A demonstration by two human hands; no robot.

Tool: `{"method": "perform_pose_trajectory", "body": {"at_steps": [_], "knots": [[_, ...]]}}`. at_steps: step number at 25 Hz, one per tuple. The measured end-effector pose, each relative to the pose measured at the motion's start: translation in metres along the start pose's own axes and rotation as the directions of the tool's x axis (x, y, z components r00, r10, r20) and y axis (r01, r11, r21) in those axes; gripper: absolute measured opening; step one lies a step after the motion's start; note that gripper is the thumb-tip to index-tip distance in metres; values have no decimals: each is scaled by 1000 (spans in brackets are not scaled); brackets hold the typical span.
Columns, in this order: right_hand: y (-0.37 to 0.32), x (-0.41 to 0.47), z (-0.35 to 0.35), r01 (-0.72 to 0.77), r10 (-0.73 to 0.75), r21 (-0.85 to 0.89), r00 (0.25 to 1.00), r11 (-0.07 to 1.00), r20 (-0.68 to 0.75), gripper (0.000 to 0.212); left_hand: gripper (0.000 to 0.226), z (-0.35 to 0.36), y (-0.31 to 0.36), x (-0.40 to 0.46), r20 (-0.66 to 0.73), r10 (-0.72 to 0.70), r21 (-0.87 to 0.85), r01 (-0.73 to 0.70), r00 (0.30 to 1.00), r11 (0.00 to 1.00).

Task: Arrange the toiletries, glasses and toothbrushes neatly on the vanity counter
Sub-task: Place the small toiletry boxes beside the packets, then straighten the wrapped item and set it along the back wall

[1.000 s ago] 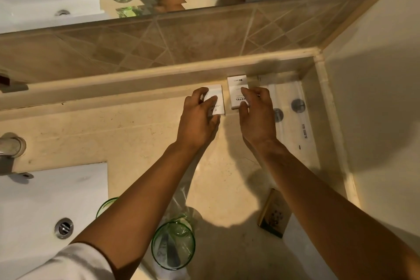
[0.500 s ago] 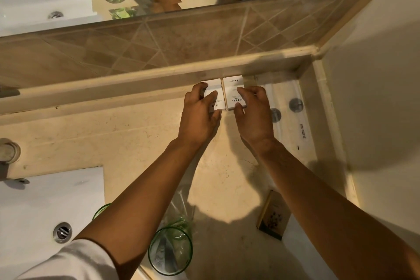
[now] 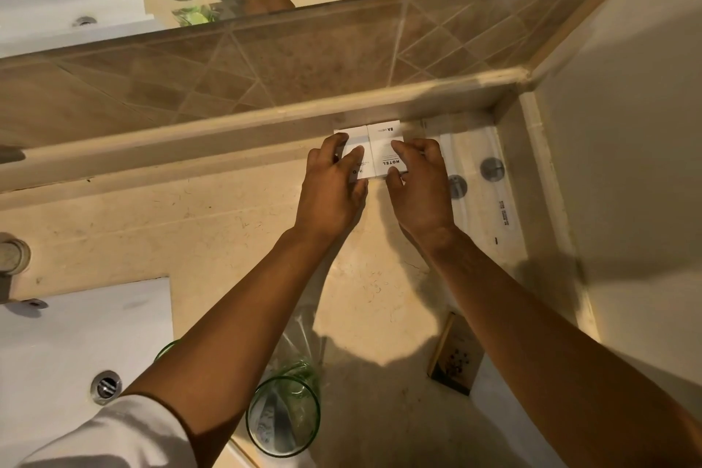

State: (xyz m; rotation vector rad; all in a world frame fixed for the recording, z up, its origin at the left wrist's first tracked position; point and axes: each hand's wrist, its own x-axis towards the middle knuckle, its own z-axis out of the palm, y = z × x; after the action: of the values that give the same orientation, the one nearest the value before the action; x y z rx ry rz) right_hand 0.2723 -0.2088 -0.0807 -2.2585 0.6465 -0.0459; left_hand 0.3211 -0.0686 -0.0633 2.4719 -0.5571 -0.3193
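Note:
Two small white toiletry boxes lie side by side against the back ledge of the beige vanity counter (image 3: 212, 224). My left hand (image 3: 332, 186) grips the left box (image 3: 359, 148) with thumb and fingers. My right hand (image 3: 419, 186) pinches the right box (image 3: 385, 146), printed "HOTEL". The boxes touch along their long edges. Two wrapped toothbrush packets (image 3: 482, 179) lie just right of them. A green-rimmed glass (image 3: 283, 416) wrapped in clear plastic stands near the front edge; a second green glass (image 3: 165, 348) peeks out behind my left forearm.
A white sink basin (image 3: 76, 346) with a drain lies at the left, the tap base (image 3: 13, 256) behind it. A dark brown patterned box (image 3: 456, 353) lies near the front right beside a white item. The side wall (image 3: 626, 201) closes the right; a mirror runs above the tiled backsplash.
Both hands slid the two boxes together and back toward the ledge; the gap between them has closed and they now sit aligned.

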Motion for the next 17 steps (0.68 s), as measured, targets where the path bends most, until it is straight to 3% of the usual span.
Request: {"method": "perform_pose_trajectory", "body": {"at_steps": [10, 14, 17], "knots": [[3, -24, -14, 35, -34, 5, 997, 999, -75, 56, 70, -16, 3, -19, 0, 13, 49, -13, 1000, 999], [4, -59, -31, -29, 30, 38, 999, 999, -25, 50, 62, -33, 9, -46, -18, -60, 51, 61, 998, 997], [1, -98, -43, 9, -10, 56, 1000, 998, 17, 46, 52, -44, 18, -82, -24, -74, -5, 74, 997, 997]]}}
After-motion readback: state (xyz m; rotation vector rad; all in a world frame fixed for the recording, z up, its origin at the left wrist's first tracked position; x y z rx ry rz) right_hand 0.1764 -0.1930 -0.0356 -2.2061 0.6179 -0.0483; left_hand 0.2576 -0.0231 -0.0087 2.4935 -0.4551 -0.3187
